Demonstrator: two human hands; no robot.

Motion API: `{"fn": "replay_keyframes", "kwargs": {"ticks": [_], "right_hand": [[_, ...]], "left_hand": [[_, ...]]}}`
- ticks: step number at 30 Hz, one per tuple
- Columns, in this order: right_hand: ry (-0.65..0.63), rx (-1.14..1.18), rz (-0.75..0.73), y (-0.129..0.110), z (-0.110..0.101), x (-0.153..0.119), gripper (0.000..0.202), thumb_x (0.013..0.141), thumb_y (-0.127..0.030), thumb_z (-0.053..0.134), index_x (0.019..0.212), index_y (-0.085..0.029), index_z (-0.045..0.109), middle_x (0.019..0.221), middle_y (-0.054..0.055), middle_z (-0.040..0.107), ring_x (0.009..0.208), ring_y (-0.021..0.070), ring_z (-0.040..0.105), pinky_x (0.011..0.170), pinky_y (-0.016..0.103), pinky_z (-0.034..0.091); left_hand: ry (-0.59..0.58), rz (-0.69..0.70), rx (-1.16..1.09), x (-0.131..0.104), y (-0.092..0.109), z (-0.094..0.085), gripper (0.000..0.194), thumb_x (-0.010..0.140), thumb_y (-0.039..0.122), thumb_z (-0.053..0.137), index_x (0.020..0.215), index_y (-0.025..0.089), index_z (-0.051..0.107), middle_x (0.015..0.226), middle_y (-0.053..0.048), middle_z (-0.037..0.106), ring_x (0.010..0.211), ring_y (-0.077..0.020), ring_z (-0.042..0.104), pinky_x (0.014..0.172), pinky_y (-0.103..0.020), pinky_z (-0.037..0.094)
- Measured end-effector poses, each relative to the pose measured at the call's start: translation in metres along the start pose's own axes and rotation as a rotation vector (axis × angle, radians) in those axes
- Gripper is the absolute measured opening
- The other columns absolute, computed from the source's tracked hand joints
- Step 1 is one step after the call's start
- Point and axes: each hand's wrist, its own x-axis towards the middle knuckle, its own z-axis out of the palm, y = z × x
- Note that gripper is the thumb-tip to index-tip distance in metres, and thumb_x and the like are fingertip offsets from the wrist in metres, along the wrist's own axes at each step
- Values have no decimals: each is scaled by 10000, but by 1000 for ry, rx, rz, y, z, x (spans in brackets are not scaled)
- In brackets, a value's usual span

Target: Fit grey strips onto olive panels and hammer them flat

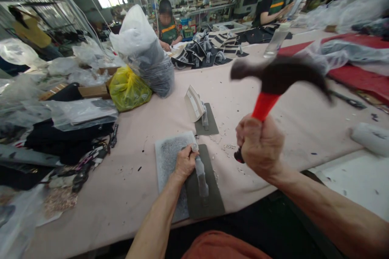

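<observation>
My right hand (261, 145) is wrapped round the red handle of a claw hammer (279, 75), raised above the table and blurred by motion. My left hand (186, 161) is closed in a pinch at the top end of a plastic-wrapped strap (201, 178). What exactly sits between its fingertips is too small to make out. The strap lies on a dark olive panel (214, 186), which overlaps a grey speckled slab (170, 153). Beyond them, a second olive panel (211, 123) lies flat, with a cream piece (194, 104) tilted up beside its wrapped strap.
Small metal bits (229, 146) are scattered on the cloth-covered table (127, 198). A yellow bag (129, 89) and a large plastic sack (142, 48) stand at left. Striped pieces (203, 50) are heaped at the back, near two people. A clear bottle (276, 40) stands behind the hammer.
</observation>
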Motion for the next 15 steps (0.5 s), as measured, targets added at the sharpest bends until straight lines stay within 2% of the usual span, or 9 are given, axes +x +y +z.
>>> {"fn": "replay_keyframes", "kwargs": {"ticks": [1, 4, 6, 8, 12, 13, 15], "right_hand": [[-106, -66, -16, 5, 4, -8, 278, 1011, -395, 307, 876, -213, 468, 583, -15, 469, 478, 129, 406, 497, 275, 244], [-537, -308, -43, 24, 11, -30, 259, 979, -384, 423, 813, -202, 505, 524, -25, 465, 426, 109, 350, 483, 284, 181], [-680, -424, 20, 39, 10, -37, 274, 1001, -369, 390, 865, -186, 542, 578, -2, 526, 462, 112, 395, 505, 281, 191], [-711, -479, 152, 58, 8, -41, 329, 1020, -375, 329, 898, -177, 562, 646, 23, 576, 523, 128, 462, 534, 273, 234], [-787, -465, 385, 104, 10, -56, 379, 1018, -342, 297, 848, -163, 585, 713, 55, 619, 631, 162, 549, 604, 272, 343], [-785, -496, 396, 112, 12, -62, 348, 1009, -321, 321, 881, -149, 595, 759, 77, 631, 670, 179, 565, 630, 285, 366], [-698, -557, 306, 117, 18, -71, 273, 976, -287, 401, 1033, -105, 596, 932, 143, 640, 803, 231, 589, 705, 327, 408]], "left_hand": [[3, -1, 4, 0, 0, 0, 145, 845, 160, 571, 940, 205, 671, 880, -26, 718, 813, -182, 648, 767, -278, 475], [-4, -1, 8, 0, 0, 0, 172, 847, 165, 568, 977, 207, 674, 840, -15, 703, 768, -173, 630, 741, -273, 469], [1, -1, 0, -1, -1, 1, 184, 849, 167, 563, 988, 209, 676, 848, -14, 701, 775, -173, 627, 745, -273, 470], [6, -2, -11, -1, -2, 1, 177, 847, 170, 567, 980, 208, 678, 875, -19, 710, 804, -178, 636, 763, -277, 475], [7, -13, -50, -1, -4, 2, 173, 833, 183, 589, 979, 206, 679, 910, -26, 728, 830, -185, 657, 778, -281, 490], [9, -18, -62, 0, -4, 2, 177, 828, 186, 595, 982, 205, 679, 916, -27, 731, 834, -186, 661, 782, -282, 493], [15, -29, -78, 0, -3, 1, 179, 820, 189, 603, 980, 202, 683, 909, -27, 733, 830, -186, 663, 782, -284, 495]]}}
